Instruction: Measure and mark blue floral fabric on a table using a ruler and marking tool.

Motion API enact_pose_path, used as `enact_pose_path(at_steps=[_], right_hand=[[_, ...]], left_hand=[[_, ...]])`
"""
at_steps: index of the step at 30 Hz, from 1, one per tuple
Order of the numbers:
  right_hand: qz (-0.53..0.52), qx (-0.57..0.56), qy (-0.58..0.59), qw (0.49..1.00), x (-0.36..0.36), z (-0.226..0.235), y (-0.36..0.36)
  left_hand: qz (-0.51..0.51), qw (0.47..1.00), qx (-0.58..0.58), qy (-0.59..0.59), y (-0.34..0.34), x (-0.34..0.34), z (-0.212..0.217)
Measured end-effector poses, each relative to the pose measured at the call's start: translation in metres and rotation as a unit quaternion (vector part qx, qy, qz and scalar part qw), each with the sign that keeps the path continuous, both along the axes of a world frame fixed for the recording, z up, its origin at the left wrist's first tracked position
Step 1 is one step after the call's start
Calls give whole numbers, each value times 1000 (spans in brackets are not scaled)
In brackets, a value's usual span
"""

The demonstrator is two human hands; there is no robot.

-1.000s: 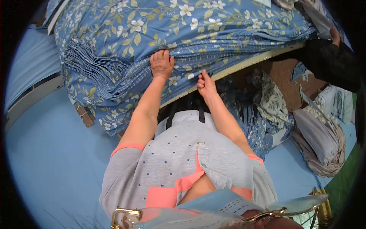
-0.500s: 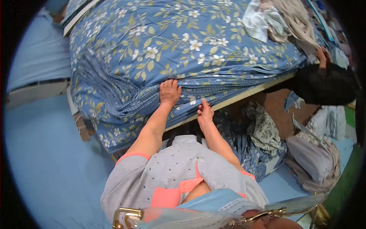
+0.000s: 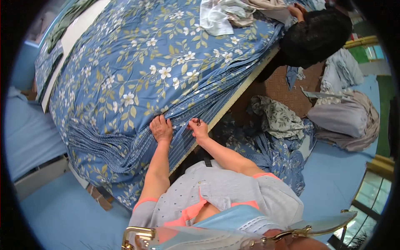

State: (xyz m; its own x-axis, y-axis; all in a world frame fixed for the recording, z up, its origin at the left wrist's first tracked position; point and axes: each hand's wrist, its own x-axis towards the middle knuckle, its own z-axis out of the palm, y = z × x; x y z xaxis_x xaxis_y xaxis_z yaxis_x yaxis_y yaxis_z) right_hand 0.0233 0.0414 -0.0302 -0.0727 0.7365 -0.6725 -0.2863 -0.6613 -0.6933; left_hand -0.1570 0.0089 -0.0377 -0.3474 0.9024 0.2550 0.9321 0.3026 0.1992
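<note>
The fingers of the left hand (image 3: 161,128) lie flat and slightly apart on blue floral fabric (image 3: 139,85), at its gathered folds. Just to the right, the right hand (image 3: 199,129) has its fingers curled in at the fabric's edge, beside a small dark item; whether they grip it is unclear. The fabric covers the table, whose pale edge (image 3: 233,101) runs diagonally. Beyond, a dark-haired co-worker (image 3: 316,37) bends near pale cloth (image 3: 216,18).
</note>
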Motion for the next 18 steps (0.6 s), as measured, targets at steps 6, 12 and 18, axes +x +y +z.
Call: enact_pose_path(at_steps=[6,12,18], right_hand=[[85,15,42,995,-10,3,-6],[118,42,46,991,-17,4,-2],[135,120,51,982,-18,-24,-1]], left_hand=[[-4,997,25,-73,-4,-6,10],[-71,981,142,-110,-58,23,63],[-20,998,-6,-63,-129,51,42]])
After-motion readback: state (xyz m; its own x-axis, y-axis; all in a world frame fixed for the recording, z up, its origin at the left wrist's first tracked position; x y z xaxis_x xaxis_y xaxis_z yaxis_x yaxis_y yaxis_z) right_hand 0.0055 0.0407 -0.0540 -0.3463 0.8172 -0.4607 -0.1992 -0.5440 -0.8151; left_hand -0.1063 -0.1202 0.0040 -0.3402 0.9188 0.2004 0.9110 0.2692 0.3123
